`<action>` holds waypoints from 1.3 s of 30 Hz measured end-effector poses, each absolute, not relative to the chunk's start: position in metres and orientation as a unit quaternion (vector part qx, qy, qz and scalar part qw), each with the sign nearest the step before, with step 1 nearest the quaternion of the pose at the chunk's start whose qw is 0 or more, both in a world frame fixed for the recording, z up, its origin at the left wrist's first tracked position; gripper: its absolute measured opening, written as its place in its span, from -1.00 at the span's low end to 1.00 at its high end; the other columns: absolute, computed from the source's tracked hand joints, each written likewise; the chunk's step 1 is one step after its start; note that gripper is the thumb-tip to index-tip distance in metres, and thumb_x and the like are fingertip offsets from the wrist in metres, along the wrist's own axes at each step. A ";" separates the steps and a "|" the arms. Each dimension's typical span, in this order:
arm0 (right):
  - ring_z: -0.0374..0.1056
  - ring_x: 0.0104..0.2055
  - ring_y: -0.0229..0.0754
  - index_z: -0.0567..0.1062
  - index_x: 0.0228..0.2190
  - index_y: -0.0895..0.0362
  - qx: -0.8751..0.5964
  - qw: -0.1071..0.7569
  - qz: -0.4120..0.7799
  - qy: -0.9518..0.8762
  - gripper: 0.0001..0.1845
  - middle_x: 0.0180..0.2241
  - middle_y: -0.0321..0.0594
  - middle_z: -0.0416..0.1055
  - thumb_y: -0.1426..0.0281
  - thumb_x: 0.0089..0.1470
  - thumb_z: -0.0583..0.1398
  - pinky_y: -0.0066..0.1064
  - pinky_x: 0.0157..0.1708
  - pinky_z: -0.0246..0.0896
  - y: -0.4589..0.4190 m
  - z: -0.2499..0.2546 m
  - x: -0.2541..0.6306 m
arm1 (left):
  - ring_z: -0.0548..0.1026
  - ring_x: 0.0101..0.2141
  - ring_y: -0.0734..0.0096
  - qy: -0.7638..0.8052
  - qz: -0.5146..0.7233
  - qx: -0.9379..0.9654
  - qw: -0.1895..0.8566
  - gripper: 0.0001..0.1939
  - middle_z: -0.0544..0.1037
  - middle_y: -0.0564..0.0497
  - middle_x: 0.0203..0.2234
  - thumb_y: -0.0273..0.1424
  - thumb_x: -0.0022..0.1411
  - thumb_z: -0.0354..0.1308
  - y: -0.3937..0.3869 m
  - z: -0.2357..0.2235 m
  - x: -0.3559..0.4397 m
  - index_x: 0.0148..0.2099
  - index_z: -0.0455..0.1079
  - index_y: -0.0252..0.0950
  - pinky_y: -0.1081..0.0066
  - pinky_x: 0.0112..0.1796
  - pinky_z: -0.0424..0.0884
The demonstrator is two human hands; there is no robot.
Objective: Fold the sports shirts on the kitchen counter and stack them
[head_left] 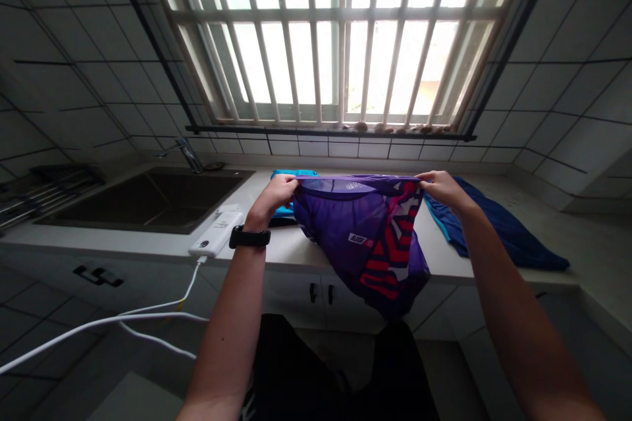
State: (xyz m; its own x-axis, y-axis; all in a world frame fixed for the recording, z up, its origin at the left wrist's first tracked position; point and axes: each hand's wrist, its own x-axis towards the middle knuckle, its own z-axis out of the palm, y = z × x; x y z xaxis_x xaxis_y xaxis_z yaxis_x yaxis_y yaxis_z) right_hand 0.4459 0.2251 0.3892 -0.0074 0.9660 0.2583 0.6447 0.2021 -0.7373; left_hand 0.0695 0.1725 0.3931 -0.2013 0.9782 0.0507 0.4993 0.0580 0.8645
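My left hand (276, 194) and my right hand (442, 187) pinch opposite ends of the top edge of a purple sports jersey (360, 237), lifting it taut above the white countertop (296, 250). Its lower part, printed with red and white zigzags, hangs over the counter's front edge. A teal garment (291, 174) lies mostly hidden behind my left hand. To the right of my right hand lies a crumpled dark blue garment (498, 227). A black watch (249, 237) circles my left wrist.
A white power bank (216, 233) sits on the counter near the dark sink (148, 200), its white cable (123, 319) trailing down to the floor. Behind the sink stands a metal faucet (185, 154). A barred window (336, 33) and tiled walls rise behind the counter.
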 end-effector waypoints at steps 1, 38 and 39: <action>0.56 -0.20 -0.04 0.73 -0.32 0.21 -0.594 0.379 0.217 -0.675 -0.74 -0.33 -0.11 0.67 0.48 -0.01 0.24 -0.28 -0.08 0.45 0.224 0.387 0.447 | 0.20 -0.74 0.59 0.662 0.400 0.555 0.308 -0.69 0.21 0.17 -0.76 -0.40 0.30 0.06 0.171 0.391 0.069 -0.52 0.22 -0.26 0.58 -0.68 0.14; 0.46 0.03 0.15 0.63 -0.23 -0.19 -0.565 0.426 0.098 -0.700 -0.78 -0.31 -0.10 0.60 0.27 0.01 0.38 -0.11 0.00 0.39 0.196 0.443 0.493 | 0.60 -0.18 0.30 0.680 0.523 0.509 -0.073 -0.75 0.62 -0.01 -0.16 -0.20 0.45 0.04 0.118 0.449 0.064 0.00 0.43 -0.18 0.40 -0.35 0.45; 0.50 -0.06 0.11 0.64 -0.22 -0.06 -0.586 0.392 0.113 -0.700 -0.80 -0.32 -0.08 0.60 0.33 0.04 0.34 -0.12 -0.02 0.39 0.205 0.440 0.493 | 0.60 -0.29 0.34 0.689 0.504 0.520 -0.029 -0.75 0.62 0.00 -0.25 -0.22 0.46 0.04 0.128 0.447 0.063 0.02 0.41 -0.23 0.42 -0.40 0.43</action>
